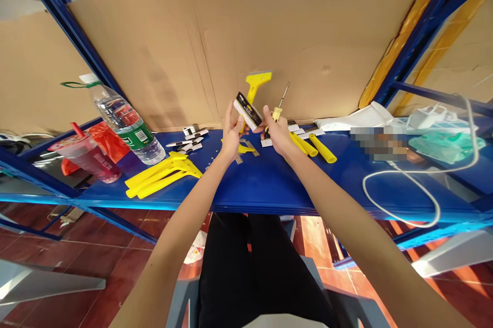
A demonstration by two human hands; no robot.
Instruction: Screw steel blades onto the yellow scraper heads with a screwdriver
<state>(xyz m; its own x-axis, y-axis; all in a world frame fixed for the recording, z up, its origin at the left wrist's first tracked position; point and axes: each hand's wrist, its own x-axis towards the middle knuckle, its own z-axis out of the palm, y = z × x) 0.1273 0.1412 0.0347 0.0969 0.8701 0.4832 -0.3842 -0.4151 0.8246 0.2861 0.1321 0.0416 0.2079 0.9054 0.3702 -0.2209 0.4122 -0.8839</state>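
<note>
My left hand (pixel 231 135) is closed on a small black-and-white box (pixel 248 111), tilted above the table. Behind the box rises a yellow scraper (pixel 259 79), head up, its handle partly covered; I cannot tell whether my left hand also holds it. In my right hand (pixel 278 133) is a screwdriver (pixel 277 114) with a pale yellow handle, its shaft pointing up; the fingertips reach the box's lower right end. Below the hands lie a yellow scraper part (pixel 245 149) and thin blades. Yellow tubes (pixel 322 149) lie right of my right wrist.
Several yellow scraper handles (pixel 164 176) lie at left on the blue table (pixel 265 184), near black-and-white boxes (pixel 188 142). A water bottle (pixel 127 120) and a drink cup (pixel 92 158) stand farther left. A white cable (pixel 404 215) loops over the right front edge. Cardboard (pixel 308 25) closes the back.
</note>
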